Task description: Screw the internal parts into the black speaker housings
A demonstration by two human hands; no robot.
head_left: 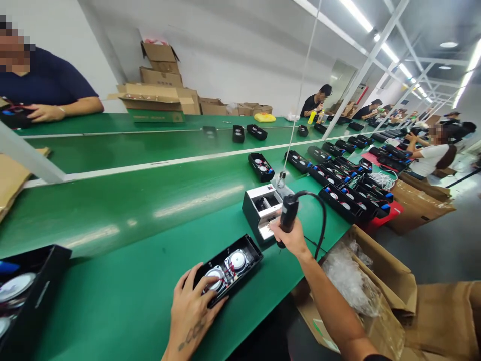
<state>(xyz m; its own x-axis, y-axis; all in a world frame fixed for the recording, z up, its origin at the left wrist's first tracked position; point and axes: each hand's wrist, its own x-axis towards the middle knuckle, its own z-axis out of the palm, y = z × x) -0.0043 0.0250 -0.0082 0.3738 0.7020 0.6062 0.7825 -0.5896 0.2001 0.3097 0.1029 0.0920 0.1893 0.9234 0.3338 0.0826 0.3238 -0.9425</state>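
My left hand grips the near end of an open black speaker box, fingers over its rim and thumb along its side. Two round silver-backed speaker drivers with red wires show inside the box. My right hand is closed around a black electric screwdriver, which stands nearly upright and hangs from a cord. The tip of the screwdriver is beside a screw feeder with a white top, just beyond the box; whether the two touch, I cannot tell.
Another black speaker box sits at the left edge. Many more boxes stand in rows to the right. A green conveyor belt runs behind the worktop. Cartons with plastic bags are at lower right. Co-workers sit across the line.
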